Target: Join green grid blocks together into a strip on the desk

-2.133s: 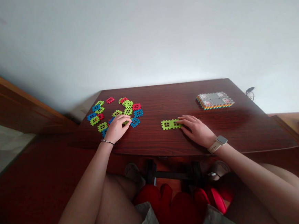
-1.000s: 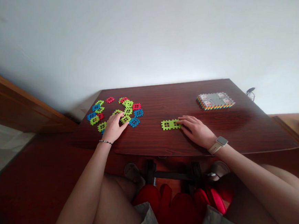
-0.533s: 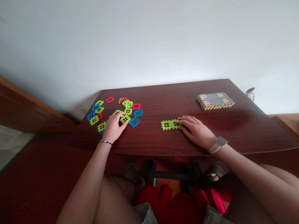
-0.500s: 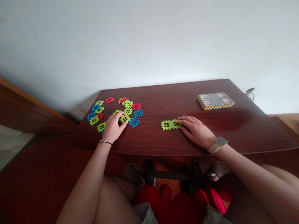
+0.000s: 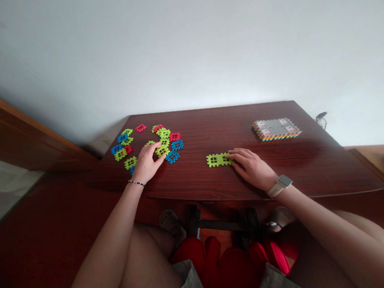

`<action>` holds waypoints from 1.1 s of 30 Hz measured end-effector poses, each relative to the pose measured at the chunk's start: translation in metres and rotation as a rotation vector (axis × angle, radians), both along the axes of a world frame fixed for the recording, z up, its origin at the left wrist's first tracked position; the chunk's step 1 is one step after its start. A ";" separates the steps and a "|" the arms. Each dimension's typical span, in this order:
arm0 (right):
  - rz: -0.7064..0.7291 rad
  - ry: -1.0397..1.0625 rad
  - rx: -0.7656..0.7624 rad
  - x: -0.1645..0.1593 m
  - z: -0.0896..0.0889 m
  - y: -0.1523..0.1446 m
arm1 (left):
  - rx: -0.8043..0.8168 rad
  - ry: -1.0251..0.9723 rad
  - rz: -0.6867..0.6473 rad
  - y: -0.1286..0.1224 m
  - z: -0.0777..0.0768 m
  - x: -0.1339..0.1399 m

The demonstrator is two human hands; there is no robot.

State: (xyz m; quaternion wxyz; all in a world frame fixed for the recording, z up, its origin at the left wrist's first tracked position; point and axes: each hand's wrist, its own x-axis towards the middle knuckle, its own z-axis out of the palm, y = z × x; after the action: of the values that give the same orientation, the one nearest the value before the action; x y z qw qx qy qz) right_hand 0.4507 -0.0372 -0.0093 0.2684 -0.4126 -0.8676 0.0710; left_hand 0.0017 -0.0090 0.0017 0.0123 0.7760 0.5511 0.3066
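Note:
My left hand [image 5: 147,161] is at the near side of a loose group of tiles, with thumb and index finger closed on the edges of a green window tile [image 5: 162,151]. That tile lies against another green tile [image 5: 164,143] and a blue tile [image 5: 172,156]. In the middle of the table is a green strip [image 5: 217,160] with two window openings, lying flat. My right hand [image 5: 251,166] rests palm down at its right end, fingers stretched out and fingertips on the strip; they hide its right edge.
More tiles lie on the left of the dark wooden table [image 5: 207,129], among them a red tile [image 5: 140,128] and a blue tile [image 5: 116,149]. At the back right sits a neat stack of tiles [image 5: 275,130], grey on top. Behind the table rises a white wall [image 5: 184,51].
My left hand has shifted slightly to the right, and the green tile between its fingers has moved with it. My right hand and the strip stay put.

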 end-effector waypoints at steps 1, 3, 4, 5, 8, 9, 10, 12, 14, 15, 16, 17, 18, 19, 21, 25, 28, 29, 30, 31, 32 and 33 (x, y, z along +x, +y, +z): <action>0.000 -0.002 0.004 0.000 0.000 0.000 | -0.001 0.000 -0.010 0.000 0.000 0.001; 0.000 -0.008 0.010 0.000 0.000 0.000 | -0.008 -0.003 -0.022 0.001 0.000 0.003; 0.000 -0.010 0.013 0.000 0.000 0.000 | -0.012 -0.006 -0.028 0.001 -0.001 0.005; 0.000 -0.012 0.014 0.000 0.000 0.000 | -0.015 -0.008 -0.035 0.001 -0.001 0.006; -0.001 -0.015 0.012 0.000 0.000 0.000 | -0.010 -0.016 -0.065 0.002 -0.002 0.011; -0.001 -0.015 0.013 0.000 0.000 0.000 | -0.007 -0.017 -0.079 0.003 -0.003 0.013; -0.001 -0.015 0.014 0.000 0.000 0.000 | -0.005 -0.017 -0.092 0.003 -0.003 0.015; -0.001 -0.013 0.018 -0.001 0.000 -0.001 | -0.007 -0.013 -0.115 0.003 -0.003 0.020; -0.003 -0.010 0.020 -0.001 0.000 -0.001 | -0.015 -0.005 -0.135 0.003 -0.003 0.026; -0.004 -0.008 0.021 -0.001 0.000 -0.001 | -0.019 -0.001 -0.144 0.003 -0.003 0.029; -0.006 -0.007 0.023 -0.001 0.000 0.000 | -0.023 0.003 -0.151 0.003 -0.003 0.032; -0.006 -0.006 0.024 -0.001 -0.001 0.000 | -0.026 0.008 -0.157 0.003 -0.002 0.034; -0.006 -0.005 0.025 -0.001 -0.001 0.000 | -0.029 0.013 -0.162 0.003 -0.001 0.037; -0.005 -0.006 0.026 0.000 -0.001 0.000 | -0.031 0.019 -0.166 0.002 -0.001 0.039; -0.003 -0.010 0.024 0.000 -0.002 0.000 | -0.032 0.024 -0.176 0.002 0.001 0.045; -0.001 -0.017 0.025 0.000 -0.002 0.000 | -0.026 0.020 -0.209 0.001 0.001 0.060; 0.000 -0.017 0.030 0.000 -0.002 0.000 | -0.025 0.030 -0.255 -0.001 0.000 0.075; -0.001 -0.016 0.032 0.000 -0.002 0.000 | -0.027 0.036 -0.276 -0.002 0.000 0.080; -0.001 -0.017 0.033 0.000 -0.002 0.000 | -0.030 0.041 -0.299 -0.003 0.001 0.086; -0.002 -0.018 0.034 0.000 -0.002 0.000 | -0.034 0.045 -0.321 -0.004 0.002 0.091; -0.001 -0.019 0.035 -0.001 -0.002 0.000 | -0.036 0.048 -0.341 -0.005 0.003 0.095; 0.000 -0.019 0.036 -0.001 -0.002 0.000 | -0.037 0.050 -0.358 -0.006 0.004 0.099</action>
State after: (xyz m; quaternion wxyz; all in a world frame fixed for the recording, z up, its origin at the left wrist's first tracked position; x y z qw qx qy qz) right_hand 0.4500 -0.0374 -0.0111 0.2677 -0.4082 -0.8712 0.0514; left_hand 0.1010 -0.0146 0.0054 0.0673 0.8687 0.4098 0.2701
